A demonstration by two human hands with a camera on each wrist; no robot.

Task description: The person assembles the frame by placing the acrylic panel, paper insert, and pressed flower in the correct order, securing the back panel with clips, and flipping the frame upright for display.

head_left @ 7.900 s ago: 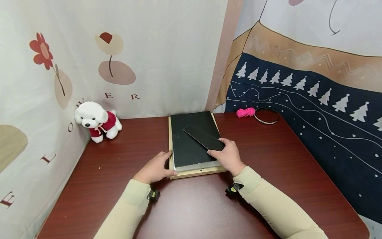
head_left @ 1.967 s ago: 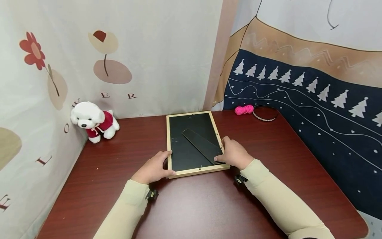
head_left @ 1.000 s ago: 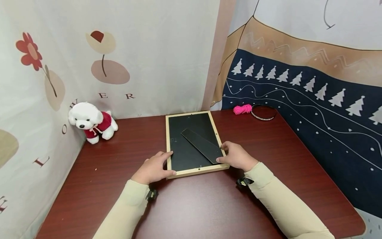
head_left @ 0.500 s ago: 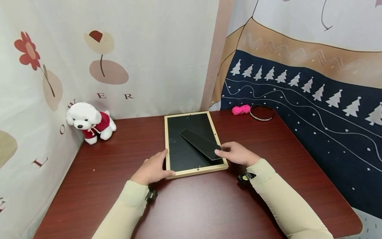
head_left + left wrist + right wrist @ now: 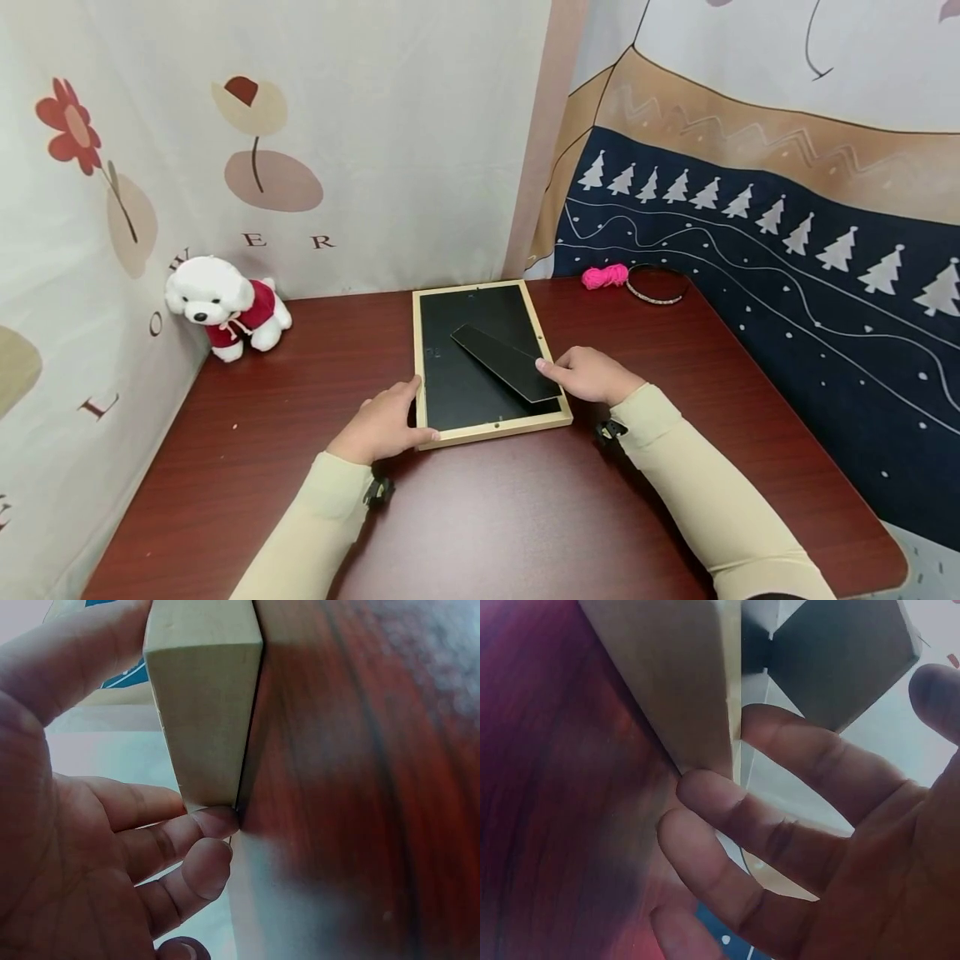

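Note:
A picture frame (image 5: 465, 437) with a light wood border lies back side up on the table. Its black backing board (image 5: 450, 400) sits inside the border. A black easel leg (image 5: 502, 360) slants across the board, its wide near end raised off it. My left hand (image 5: 381, 421) holds the near left corner, with thumb and fingers (image 5: 154, 844) on two sides of the wood. At the right side is my right hand (image 5: 588, 377). Its thumb is over the leg's right edge, and its loosely bent fingers (image 5: 780, 742) touch the frame's side.
A white plush dog (image 5: 225, 300) in a red top sits at the back left of the brown table (image 5: 480, 525). Pink yarn (image 5: 604, 277) and a dark headband (image 5: 656, 298) lie at the back right. Printed cloth (image 5: 405, 142) hangs behind.
Since the oldest frame, the backing board has gone down into the border. Lately the leg's near end has risen, and my right thumb has moved up along it. My left hand stays at the corner.

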